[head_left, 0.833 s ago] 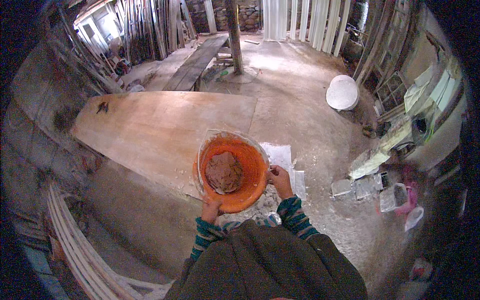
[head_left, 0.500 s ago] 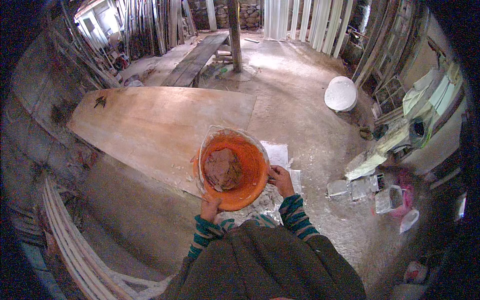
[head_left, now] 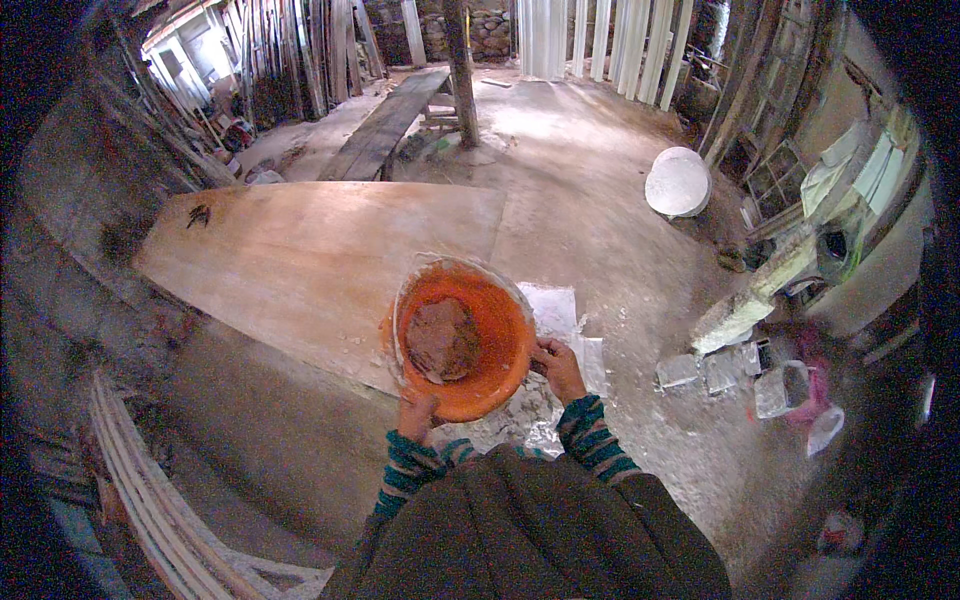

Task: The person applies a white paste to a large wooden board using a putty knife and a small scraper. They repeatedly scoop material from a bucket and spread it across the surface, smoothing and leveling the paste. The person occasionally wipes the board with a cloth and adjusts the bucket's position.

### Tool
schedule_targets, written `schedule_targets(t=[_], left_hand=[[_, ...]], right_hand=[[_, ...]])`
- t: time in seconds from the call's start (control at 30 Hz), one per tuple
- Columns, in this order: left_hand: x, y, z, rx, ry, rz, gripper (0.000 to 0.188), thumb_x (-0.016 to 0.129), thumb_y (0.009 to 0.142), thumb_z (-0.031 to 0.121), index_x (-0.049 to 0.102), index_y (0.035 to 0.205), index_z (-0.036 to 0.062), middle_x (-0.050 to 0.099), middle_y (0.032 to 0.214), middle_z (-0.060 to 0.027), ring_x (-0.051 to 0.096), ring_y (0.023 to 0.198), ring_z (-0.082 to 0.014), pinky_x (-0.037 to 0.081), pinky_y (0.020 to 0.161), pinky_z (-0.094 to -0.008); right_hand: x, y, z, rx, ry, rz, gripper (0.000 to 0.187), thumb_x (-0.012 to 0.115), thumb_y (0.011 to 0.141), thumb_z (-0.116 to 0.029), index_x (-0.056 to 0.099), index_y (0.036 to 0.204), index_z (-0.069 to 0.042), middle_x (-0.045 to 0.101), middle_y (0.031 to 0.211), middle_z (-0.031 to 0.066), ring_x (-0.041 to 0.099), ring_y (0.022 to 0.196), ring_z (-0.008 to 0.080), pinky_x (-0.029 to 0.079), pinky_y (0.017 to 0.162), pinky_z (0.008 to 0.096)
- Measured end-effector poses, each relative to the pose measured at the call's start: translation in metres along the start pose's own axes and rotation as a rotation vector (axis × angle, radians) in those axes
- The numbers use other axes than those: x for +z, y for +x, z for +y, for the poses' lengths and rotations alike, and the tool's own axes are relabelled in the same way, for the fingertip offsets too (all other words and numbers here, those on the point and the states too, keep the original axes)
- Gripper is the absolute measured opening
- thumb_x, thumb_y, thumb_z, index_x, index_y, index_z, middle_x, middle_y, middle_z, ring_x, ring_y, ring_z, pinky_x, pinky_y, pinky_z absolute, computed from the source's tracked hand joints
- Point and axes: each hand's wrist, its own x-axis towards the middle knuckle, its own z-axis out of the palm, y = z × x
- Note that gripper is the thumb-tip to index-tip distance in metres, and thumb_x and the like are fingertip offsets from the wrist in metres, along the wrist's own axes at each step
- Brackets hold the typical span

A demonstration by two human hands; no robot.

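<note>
An orange bucket (head_left: 500,335) is held up in front of me, its mouth tipped toward me. Inside it sits a brownish-grey lump (head_left: 443,340) of what looks like clay or plaster, and pale residue coats the rim. My left hand (head_left: 417,418) is closed on the bucket's lower left edge, thumb showing on the outside. On the right side of the rim, my right hand (head_left: 557,366) grips with its fingers partly hidden behind the bucket. Behind and to the left of the bucket lies a broad wooden board (head_left: 300,250).
Past the board stands a long bench (head_left: 390,125) beside a wooden post (head_left: 461,75). A round white-topped drum (head_left: 678,182) is at the far right. Pale containers (head_left: 780,388) lie on the right floor. Curved strips (head_left: 150,490) run along the lower left. White sheets (head_left: 552,308) lie beyond the bucket.
The bucket and both hands have shifted very slightly left in the picture, as the view itself moves a little. Both hands keep their hold.
</note>
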Motion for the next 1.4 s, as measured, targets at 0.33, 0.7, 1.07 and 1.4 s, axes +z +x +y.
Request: schedule_targets(t=[0.33, 0.7, 1.07, 1.4], left_hand=[[-0.013, 0.009, -0.005, -0.121, 0.134, -0.091, 0.029, 0.059, 0.074, 0.009, 0.048, 0.101, 0.0082, 0.054, 0.086, -0.005, 0.058, 0.066, -0.0171, 0.055, 0.055, -0.0334], [0.018, 0.0, -0.018, -0.015, 0.119, 0.012, 0.042, 0.06, 0.074, 0.007, 0.041, 0.112, 0.0048, 0.055, 0.095, -0.0097, 0.06, 0.074, -0.0207, 0.055, 0.057, -0.0332], [0.012, 0.002, -0.015, -0.077, 0.03, -0.042, 0.044, 0.059, 0.075, 0.003, 0.039, 0.113, 0.0105, 0.055, 0.097, -0.0085, 0.061, 0.076, -0.0228, 0.056, 0.058, -0.0333], [-0.003, 0.006, -0.018, -0.06, -0.034, -0.067, 0.041, 0.058, 0.076, 0.003, 0.042, 0.114, 0.0088, 0.057, 0.097, -0.0073, 0.061, 0.08, -0.0225, 0.055, 0.059, -0.0333]], right_hand=[[-0.015, 0.007, 0.009, 0.173, 0.113, -0.081, 0.017, 0.06, 0.083, -0.015, 0.055, 0.094, -0.004, 0.06, 0.09, 0.0046, 0.059, 0.081, 0.0167, 0.05, 0.073, 0.0291], [-0.013, 0.004, 0.009, -0.179, -0.524, 0.306, 0.024, 0.065, 0.08, -0.019, 0.062, 0.092, 0.003, 0.062, 0.079, 0.0065, 0.06, 0.067, 0.0142, 0.05, 0.057, 0.0254], [-0.019, 0.01, 0.02, -0.119, 0.126, 0.092, 0.012, 0.062, 0.081, -0.013, 0.058, 0.09, -0.006, 0.06, 0.082, 0.0007, 0.056, 0.071, 0.0112, 0.049, 0.068, 0.0252], [-0.013, 0.01, 0.02, 0.059, 0.455, -0.025, 0.013, 0.06, 0.082, -0.013, 0.057, 0.093, -0.007, 0.06, 0.076, 0.0001, 0.052, 0.06, 0.0082, 0.043, 0.052, 0.0196]])
